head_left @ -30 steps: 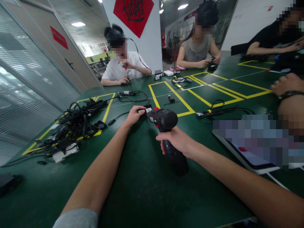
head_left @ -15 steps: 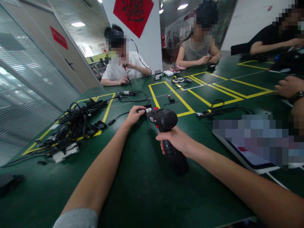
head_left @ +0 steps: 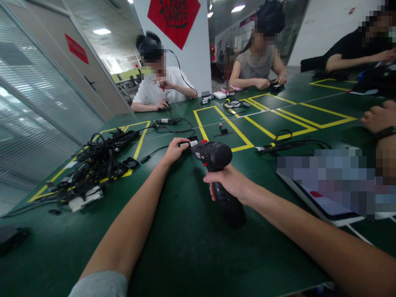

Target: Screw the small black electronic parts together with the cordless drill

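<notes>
My right hand (head_left: 227, 181) is wrapped round the grip of a black cordless drill (head_left: 213, 156) with red details. Its front end points away from me, at a small black block with a white label (head_left: 193, 142) on the table. My left hand (head_left: 176, 150) has its fingers closed on the left end of that labelled block and holds it against the table. A black cable (head_left: 159, 150) runs from near my left fingers to the left. The drill's body hides its tip, so I cannot tell whether it touches the block.
A heap of black cables and adapters (head_left: 105, 159) lies at left on the green table (head_left: 185, 251). At right are a laptop-like device (head_left: 321, 198) and a cable bundle (head_left: 284, 144). Small parts (head_left: 223, 131) lie beyond the drill. Several co-workers sit around the table.
My hands, the drill and the labelled block stay almost still. Across the table, a co-worker's hands have moved apart over a small black object. Another person's hand at the right has shifted slightly.
</notes>
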`<state>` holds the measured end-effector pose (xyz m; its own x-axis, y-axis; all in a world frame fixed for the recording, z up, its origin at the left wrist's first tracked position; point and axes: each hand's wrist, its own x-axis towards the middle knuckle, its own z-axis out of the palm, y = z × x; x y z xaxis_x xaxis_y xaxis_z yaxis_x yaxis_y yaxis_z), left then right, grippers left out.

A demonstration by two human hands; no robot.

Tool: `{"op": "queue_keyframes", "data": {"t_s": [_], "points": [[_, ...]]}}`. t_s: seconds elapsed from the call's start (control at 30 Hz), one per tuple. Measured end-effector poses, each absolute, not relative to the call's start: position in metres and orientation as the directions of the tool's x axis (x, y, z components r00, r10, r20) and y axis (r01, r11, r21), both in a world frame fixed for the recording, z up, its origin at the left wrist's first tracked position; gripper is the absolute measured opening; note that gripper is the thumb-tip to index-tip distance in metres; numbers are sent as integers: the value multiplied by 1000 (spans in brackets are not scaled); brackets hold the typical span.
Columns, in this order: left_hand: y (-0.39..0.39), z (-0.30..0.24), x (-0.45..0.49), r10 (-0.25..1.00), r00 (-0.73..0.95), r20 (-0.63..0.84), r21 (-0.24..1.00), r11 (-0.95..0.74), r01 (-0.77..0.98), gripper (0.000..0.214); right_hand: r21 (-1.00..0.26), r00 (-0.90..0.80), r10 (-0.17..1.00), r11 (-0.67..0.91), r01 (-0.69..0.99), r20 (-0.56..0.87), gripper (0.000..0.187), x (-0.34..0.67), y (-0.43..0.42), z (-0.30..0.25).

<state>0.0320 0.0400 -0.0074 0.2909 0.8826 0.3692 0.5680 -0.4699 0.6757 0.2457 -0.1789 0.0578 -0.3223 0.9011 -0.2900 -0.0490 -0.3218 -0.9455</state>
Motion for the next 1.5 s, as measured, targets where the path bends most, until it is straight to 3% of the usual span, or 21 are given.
{"op": "queue_keyframes", "data": {"t_s": [1.5], "points": [[39,-6,32,884,296,362,677,-468,568,29,-948,-317,906,-314,-60,-280,10,245,-177,56]]}}
